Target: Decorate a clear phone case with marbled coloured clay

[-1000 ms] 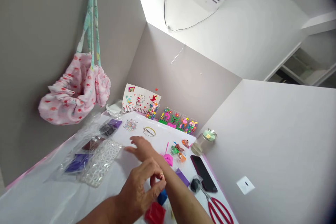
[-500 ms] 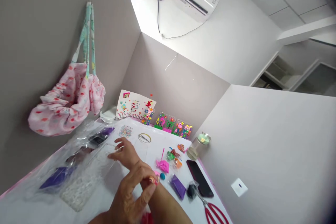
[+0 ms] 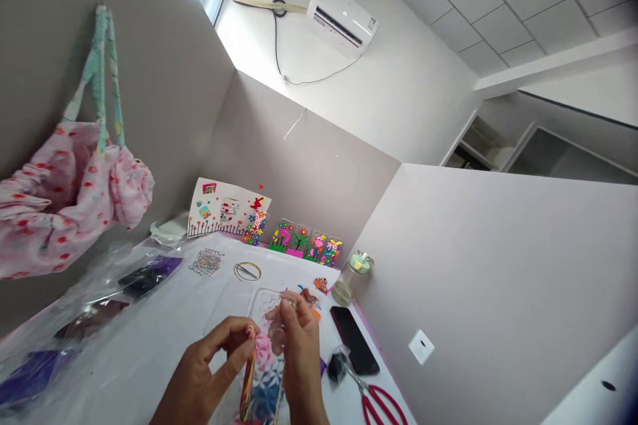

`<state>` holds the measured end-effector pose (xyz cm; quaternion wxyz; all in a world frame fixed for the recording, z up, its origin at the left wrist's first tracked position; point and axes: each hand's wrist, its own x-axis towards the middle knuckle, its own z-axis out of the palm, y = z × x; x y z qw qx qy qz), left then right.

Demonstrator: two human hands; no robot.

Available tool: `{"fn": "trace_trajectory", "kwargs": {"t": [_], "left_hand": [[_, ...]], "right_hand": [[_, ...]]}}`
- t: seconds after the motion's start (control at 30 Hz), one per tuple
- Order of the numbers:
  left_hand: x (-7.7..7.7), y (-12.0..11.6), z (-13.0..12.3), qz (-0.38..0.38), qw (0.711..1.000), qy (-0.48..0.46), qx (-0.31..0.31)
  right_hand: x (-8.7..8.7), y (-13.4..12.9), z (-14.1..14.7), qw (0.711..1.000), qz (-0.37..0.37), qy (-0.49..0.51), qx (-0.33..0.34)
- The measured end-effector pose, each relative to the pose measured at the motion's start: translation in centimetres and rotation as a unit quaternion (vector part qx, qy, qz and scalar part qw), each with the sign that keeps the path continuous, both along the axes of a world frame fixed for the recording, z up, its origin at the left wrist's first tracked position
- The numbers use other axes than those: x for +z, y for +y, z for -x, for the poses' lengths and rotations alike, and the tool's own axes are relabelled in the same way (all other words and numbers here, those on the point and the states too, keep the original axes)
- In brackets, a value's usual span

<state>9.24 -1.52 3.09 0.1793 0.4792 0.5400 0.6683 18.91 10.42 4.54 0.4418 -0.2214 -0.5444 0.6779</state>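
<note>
My left hand (image 3: 212, 362) pinches the top of a thin, multicoloured striped strip (image 3: 248, 382), probably soft clay, between thumb and fingertips. It hangs down in front of a clear phone case (image 3: 272, 368). My right hand (image 3: 302, 352) grips that case by its right edge, thumb in front and fingers seen through the plastic behind. The case is tilted up, and pink and blue shapes show through its patterned surface. Its lower end runs out of the picture.
To the right lie a black phone (image 3: 353, 340), red-handled scissors (image 3: 381, 405) and a black wrapped lump (image 3: 337, 366). A lidded jar (image 3: 351, 279) stands behind them. Decorated cards (image 3: 302, 239), beads (image 3: 207, 261) and tweezers (image 3: 246, 271) are farther back. Plastic bags (image 3: 94, 319) cover the left side.
My right hand has come back from the left side, bringing the clear phone case in front of me. My left hand has moved left and down with the striped strip. The view has shifted right.
</note>
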Motion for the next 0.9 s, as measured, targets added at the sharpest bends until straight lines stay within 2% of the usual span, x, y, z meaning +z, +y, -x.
{"fn": "trace_trajectory", "kwargs": {"t": [0.07, 0.27, 0.43, 0.6, 0.77, 0.9], "left_hand": [[-0.7, 0.4, -0.3, 0.004, 0.999, 0.054, 0.007], [-1.3, 1.0, -0.2, -0.036, 0.974, 0.199, 0.106], [-1.3, 1.2, 0.3, -0.033, 0.970, 0.199, 0.138], [-1.8, 1.3, 1.0, -0.016, 0.973, 0.200, 0.110], [-1.9, 1.0, 0.9, -0.007, 0.976, 0.198, 0.084], [-2.2, 0.9, 0.8, 0.004, 0.980, 0.157, 0.123]], "right_hand": [[-0.6, -0.6, 0.3, 1.000, -0.001, -0.004, 0.022], [-0.4, -1.6, 0.2, 0.999, -0.010, 0.004, 0.046], [-0.5, -1.7, 0.0, 0.996, 0.001, 0.001, 0.094], [-0.6, -1.7, -0.3, 0.990, -0.033, -0.013, 0.133], [-0.7, -1.3, -0.2, 0.995, -0.023, -0.016, 0.091], [-0.5, -1.0, -0.2, 1.000, -0.023, -0.014, 0.015]]}}
